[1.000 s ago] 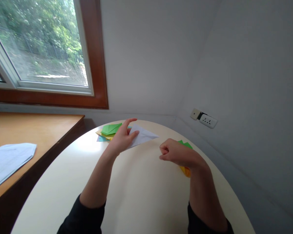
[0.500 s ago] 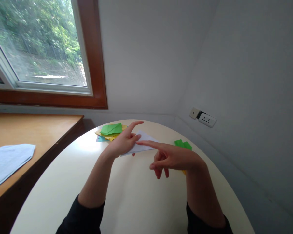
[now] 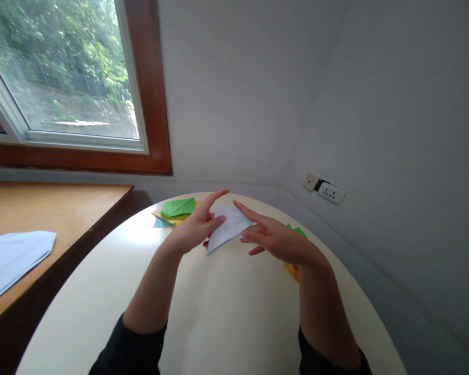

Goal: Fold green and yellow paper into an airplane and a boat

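A folded sheet of white paper (image 3: 229, 225) is between my hands, above the far part of the round table. My left hand (image 3: 193, 226) grips its left edge, thumb on top and other fingers partly hidden beneath, while the index finger points away. At the paper's right side is my right hand (image 3: 275, 237), its index finger stretched over the sheet and the other fingers apart. The right thumb is close to the paper's near edge; whether it touches cannot be made out.
Green folded paper (image 3: 179, 207) lies on yellow and blue sheets at the far left of the white round table (image 3: 226, 317). Green paper (image 3: 298, 230) and orange paper (image 3: 292, 271) are partly hidden behind my right hand. White papers (image 3: 15, 255) rest on a wooden desk (image 3: 70, 203).
The white paper has turned, its near corner now pointing toward me. My right hand's index finger has swung up and away over the sheet, and its lower fingers have risen. My left hand keeps its grip.
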`<state>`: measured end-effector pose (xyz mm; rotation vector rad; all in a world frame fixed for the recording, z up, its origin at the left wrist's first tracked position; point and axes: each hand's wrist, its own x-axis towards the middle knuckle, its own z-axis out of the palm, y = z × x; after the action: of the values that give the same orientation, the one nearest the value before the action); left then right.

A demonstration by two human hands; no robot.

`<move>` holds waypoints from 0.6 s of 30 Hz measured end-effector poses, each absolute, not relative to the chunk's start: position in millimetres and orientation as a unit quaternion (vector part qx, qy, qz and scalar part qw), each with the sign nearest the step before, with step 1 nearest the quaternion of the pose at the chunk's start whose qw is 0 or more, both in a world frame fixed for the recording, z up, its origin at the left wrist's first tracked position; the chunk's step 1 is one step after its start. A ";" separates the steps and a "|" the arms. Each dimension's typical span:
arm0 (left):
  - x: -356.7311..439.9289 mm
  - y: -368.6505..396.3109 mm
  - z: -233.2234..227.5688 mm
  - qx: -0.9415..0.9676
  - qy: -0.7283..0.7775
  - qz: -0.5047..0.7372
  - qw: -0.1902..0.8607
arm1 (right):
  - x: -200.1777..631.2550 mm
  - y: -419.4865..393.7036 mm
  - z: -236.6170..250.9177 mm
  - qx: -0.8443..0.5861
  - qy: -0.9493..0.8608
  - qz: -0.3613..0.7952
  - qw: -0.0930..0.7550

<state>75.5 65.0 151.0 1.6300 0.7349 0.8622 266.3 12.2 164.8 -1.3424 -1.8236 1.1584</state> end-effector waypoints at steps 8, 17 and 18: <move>76.5 63.7 151.1 0.690 0.312 0.359 0.545 | 269.3 16.0 160.2 -0.493 -0.691 0.409 0.333; 75.6 63.1 152.3 0.704 0.309 0.346 0.538 | 271.0 25.2 152.7 -0.539 -0.676 0.296 0.406; 75.5 63.3 152.3 0.704 0.309 0.346 0.538 | 272.4 27.4 150.8 -0.545 -0.676 0.264 0.420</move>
<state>75.5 63.3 152.3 1.6758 0.7342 0.8228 272.4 27.4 150.8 -1.3654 -1.6944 0.6618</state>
